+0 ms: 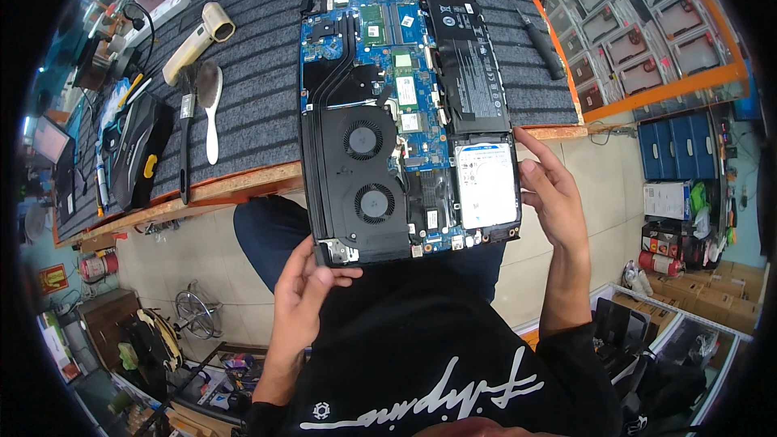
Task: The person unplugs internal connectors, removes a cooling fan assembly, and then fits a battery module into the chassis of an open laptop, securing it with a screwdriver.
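Note:
An opened laptop base (441, 182) lies sideways before me, partly over the bench and partly past its front edge. Its blue circuit board, two black fans (363, 138), black battery (473, 73) and white-labelled hard drive (487, 186) are exposed. My left hand (306, 285) grips the near left corner, thumb on top and fingers beneath. My right hand (552, 192) holds the right edge beside the hard drive, its fingers curled against the side. The undersides of the fingers are partly hidden by the laptop.
On the grey ribbed mat (267, 57) lie two brushes (209, 109), a cream handheld tool (198, 44) and a black tool case (139, 146). A dark-handled tool (541, 47) rests to the right, near an orange-framed case (647, 32). The bench's wooden edge (243, 184) runs under the laptop.

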A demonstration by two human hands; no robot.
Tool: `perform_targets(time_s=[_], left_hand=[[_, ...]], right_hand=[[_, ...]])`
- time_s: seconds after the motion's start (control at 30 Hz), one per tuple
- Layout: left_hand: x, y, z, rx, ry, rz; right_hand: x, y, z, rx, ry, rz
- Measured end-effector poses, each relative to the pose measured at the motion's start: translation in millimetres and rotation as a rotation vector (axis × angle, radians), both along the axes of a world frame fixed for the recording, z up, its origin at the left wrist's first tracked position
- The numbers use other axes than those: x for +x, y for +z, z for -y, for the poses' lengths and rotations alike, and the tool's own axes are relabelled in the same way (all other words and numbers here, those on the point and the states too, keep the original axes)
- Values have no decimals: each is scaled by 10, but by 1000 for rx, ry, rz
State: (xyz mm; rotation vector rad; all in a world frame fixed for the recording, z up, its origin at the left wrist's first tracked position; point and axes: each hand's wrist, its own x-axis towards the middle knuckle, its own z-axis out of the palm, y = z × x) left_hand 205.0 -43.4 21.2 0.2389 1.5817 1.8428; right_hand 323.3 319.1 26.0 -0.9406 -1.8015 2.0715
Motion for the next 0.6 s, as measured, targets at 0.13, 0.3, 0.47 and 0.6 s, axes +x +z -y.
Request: perform_targets(time_s=[0.13,0.3,0.47,0.6], left_hand=[[-197,-81,61,-61,-12,-6],[-560,-122,349,-95,80,-138],[-1041,66,434,-106,283,-250],[-1506,355,516,-202,194,-288]], right_hand=[[-20,-53,105,-162,-25,-104],[41,-182,312,-465,90,-105],[82,-144,772,-692,261,-104],[76,-86,1135,-764,400,-71]])
